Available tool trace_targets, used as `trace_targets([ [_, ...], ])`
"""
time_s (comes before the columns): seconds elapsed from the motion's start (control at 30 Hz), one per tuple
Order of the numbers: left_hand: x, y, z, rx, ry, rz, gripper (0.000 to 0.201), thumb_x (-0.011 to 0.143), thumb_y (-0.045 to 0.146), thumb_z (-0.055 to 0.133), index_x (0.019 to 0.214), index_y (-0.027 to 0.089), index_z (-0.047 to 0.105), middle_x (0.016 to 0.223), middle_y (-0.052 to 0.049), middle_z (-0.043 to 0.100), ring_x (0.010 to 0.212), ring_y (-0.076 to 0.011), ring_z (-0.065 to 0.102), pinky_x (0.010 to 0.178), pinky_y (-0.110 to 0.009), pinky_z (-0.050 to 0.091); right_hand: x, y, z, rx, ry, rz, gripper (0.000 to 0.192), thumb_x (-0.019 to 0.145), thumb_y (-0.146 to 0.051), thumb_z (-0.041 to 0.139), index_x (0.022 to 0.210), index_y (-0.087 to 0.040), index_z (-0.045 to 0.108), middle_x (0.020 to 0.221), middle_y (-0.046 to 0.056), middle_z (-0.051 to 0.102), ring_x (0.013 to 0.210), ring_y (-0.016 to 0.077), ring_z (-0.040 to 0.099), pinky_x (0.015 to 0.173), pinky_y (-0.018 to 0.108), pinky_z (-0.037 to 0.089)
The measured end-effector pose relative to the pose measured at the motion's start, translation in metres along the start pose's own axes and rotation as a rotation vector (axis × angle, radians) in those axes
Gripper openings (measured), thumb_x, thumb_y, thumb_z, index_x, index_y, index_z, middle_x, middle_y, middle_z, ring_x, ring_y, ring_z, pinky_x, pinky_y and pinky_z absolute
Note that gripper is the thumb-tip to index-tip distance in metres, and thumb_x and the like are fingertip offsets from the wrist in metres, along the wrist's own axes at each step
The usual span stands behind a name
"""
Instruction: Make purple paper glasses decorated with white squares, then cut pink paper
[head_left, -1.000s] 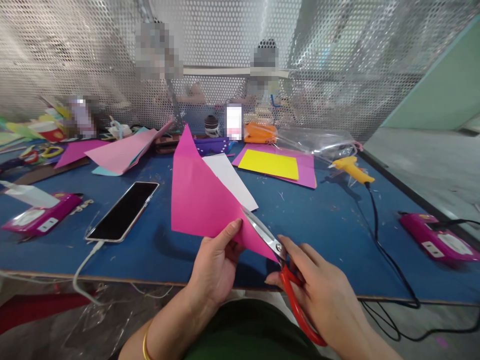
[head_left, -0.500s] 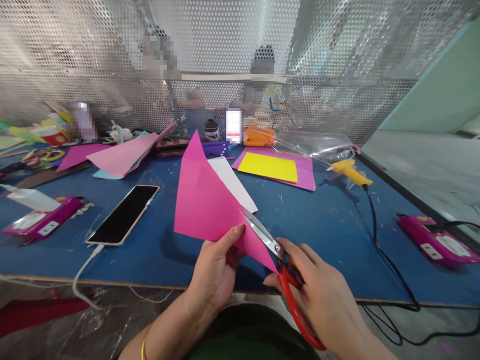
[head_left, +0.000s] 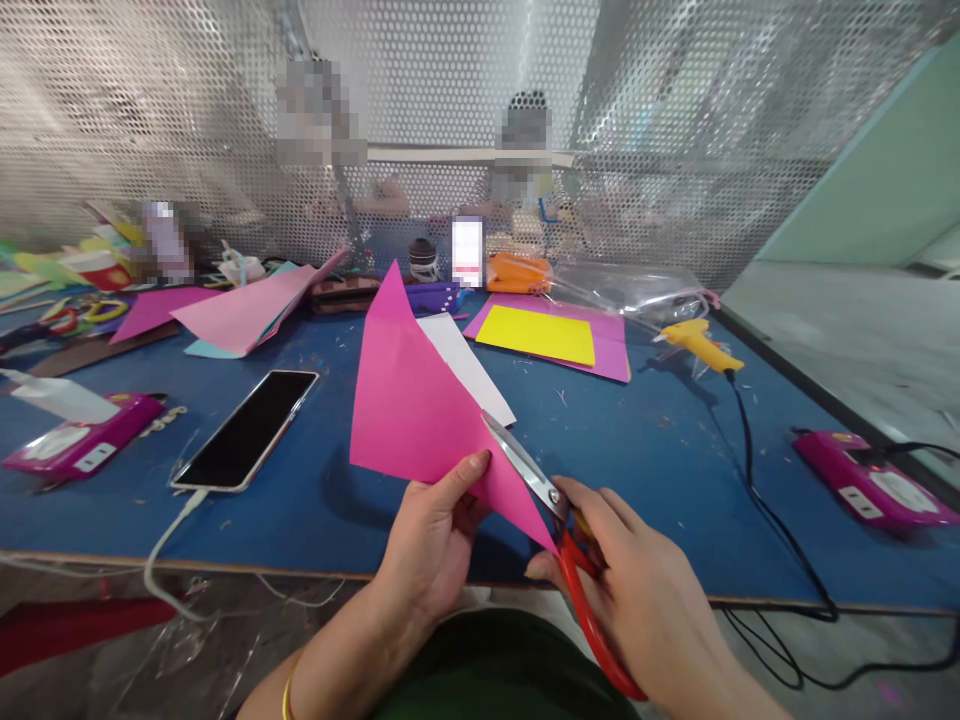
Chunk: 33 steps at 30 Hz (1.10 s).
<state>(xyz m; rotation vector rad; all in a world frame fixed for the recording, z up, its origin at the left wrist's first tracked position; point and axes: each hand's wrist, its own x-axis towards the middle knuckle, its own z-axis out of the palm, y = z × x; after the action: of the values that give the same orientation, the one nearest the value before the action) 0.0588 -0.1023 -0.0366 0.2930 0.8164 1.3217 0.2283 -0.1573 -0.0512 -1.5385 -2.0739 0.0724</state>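
Above the near edge of the blue table (head_left: pixel 660 440), the left hand (head_left: pixel 431 545) pinches a pink paper triangle (head_left: pixel 420 400). Red-handled scissors (head_left: pixel 559 530), gripped by the right hand (head_left: pixel 645 610), bite its edge; one blade hides behind the sheet, and fingers cover the loops.

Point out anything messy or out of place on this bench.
Small paper scraps litter the blue tabletop. The black smartphone lies askew near the front edge, its white cable hanging over. The yellow glue gun lies tipped on its side.
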Motion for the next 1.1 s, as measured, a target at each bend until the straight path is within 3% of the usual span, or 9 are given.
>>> trace_targets([
  [0.17, -0.003, -0.001, 0.000, 0.014, -0.021, -0.009, 0.031, 0.064, 0.014, 0.087, 0.092, 0.011, 0.075, 0.085, -0.007, 0.077, 0.069, -0.0143, 0.070, 0.066, -0.022, 0.061, 0.003, -0.003, -0.001, -0.026, 0.011, -0.002, 0.043, 0.093, -0.044, 0.050, 0.125, -0.015, 0.051, 0.090, 0.009, 0.067, 0.063, 0.0228, 0.070, 0.049, 0.033, 0.057],
  [0.43, -0.003, -0.002, -0.004, 0.012, -0.029, -0.020, 0.032, 0.063, 0.016, 0.088, 0.091, 0.010, 0.074, 0.083, -0.007, 0.076, 0.068, -0.0141, 0.070, 0.065, -0.022, 0.060, -0.002, 0.001, 0.005, 0.027, 0.031, -0.028, 0.042, 0.094, -0.036, 0.050, 0.129, -0.014, 0.050, 0.091, 0.009, 0.067, 0.065, 0.0206, 0.070, 0.054, 0.031, 0.059],
  [0.8, -0.003, -0.002, -0.004, 0.015, -0.042, -0.018, 0.030, 0.066, 0.015, 0.087, 0.093, 0.013, 0.075, 0.083, -0.004, 0.076, 0.069, -0.0125, 0.069, 0.067, -0.021, 0.061, 0.003, -0.002, -0.006, -0.008, -0.015, -0.003, 0.050, 0.091, -0.048, 0.052, 0.127, -0.015, 0.051, 0.092, 0.011, 0.067, 0.063, 0.0226, 0.069, 0.049, 0.033, 0.058],
  [1.1, -0.004, -0.002, -0.002, 0.037, -0.041, -0.024, 0.036, 0.065, 0.016, 0.087, 0.098, 0.012, 0.075, 0.085, -0.006, 0.076, 0.069, -0.0133, 0.069, 0.067, -0.023, 0.061, 0.003, -0.003, -0.003, 0.039, -0.040, 0.050, 0.041, 0.088, -0.029, 0.052, 0.127, -0.015, 0.053, 0.093, 0.011, 0.068, 0.068, 0.0208, 0.069, 0.057, 0.032, 0.058],
])
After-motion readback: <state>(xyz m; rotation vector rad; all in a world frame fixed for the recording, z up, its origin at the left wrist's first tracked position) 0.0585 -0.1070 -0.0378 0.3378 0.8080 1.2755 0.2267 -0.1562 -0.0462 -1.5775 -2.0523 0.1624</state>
